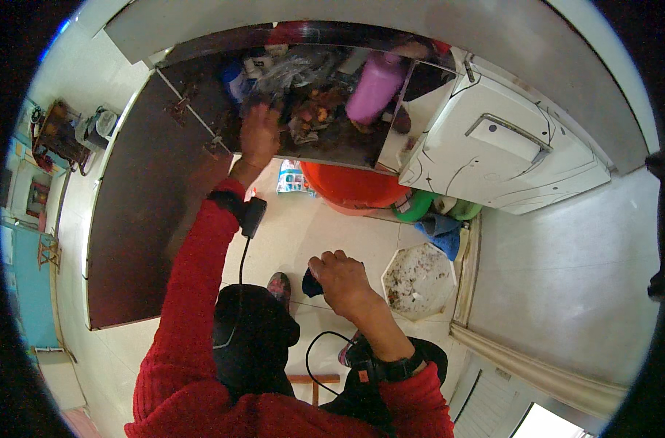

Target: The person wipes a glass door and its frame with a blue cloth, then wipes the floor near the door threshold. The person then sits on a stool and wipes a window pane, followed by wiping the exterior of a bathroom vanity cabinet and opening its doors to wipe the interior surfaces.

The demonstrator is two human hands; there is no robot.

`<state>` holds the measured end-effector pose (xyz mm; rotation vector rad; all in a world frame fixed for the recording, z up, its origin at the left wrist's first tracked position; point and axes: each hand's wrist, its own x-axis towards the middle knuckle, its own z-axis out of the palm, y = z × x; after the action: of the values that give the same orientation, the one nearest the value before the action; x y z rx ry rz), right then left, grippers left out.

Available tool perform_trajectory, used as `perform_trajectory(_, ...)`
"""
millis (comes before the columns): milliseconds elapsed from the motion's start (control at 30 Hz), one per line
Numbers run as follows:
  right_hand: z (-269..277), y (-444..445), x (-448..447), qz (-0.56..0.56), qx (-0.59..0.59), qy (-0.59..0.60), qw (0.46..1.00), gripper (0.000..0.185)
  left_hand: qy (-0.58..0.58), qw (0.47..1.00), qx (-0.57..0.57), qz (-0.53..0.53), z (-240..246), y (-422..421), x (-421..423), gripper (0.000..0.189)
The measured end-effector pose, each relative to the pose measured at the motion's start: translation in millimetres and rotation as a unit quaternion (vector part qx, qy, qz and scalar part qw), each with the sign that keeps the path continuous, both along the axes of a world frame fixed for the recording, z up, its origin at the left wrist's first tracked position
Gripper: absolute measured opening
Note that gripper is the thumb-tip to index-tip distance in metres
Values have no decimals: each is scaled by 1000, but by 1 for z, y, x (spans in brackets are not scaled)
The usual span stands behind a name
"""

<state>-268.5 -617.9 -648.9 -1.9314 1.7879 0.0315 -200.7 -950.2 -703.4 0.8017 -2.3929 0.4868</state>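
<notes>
Reaching into an open cabinet compartment, my left hand [260,134] is beside a crumpled clear plastic bag [294,71] and a blue-and-white container [235,82]; its fingertips blur into the dark interior, so a hold cannot be told. To its right, a heap of brown and orange scraps [313,112] lies on the dark shelf [338,150]. A pink bottle [373,90] leans at the compartment's right side. Over the floor in front of me, my right hand [340,279] is closed on a small dark item [310,283], perhaps a cloth.
A brown cabinet door [140,219] stands open at left, a white drawer front [502,142] at right. Below the shelf are a red basin [354,189], a printed packet [294,178] and green containers [414,205]. A blue cloth [442,235] and a dirty octagonal tray [419,280] lie right.
</notes>
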Motion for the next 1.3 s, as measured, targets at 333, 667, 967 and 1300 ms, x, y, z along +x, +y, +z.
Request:
perform_trajectory(333, -1, 0, 8, -18, -37, -3, 999, 41, -72, 990, 56, -110, -24, 2, -22, 57)
perform_trajectory(667, -2, 6, 4, -22, -59, -8, 998, 40, -7, 985, 133, -105, -32, -19, -20, 57)
perform_trajectory(967, -2, 8, 5, -25, -39, -10, 999, 39, -29, 997, 42, -62, -10, 7, -56, 52)
perform_trajectory(1300, -1, 9, 4, -16, -35, -2, 999, 40, -99, 995, 12, -10, -8, -15, -104, 31)
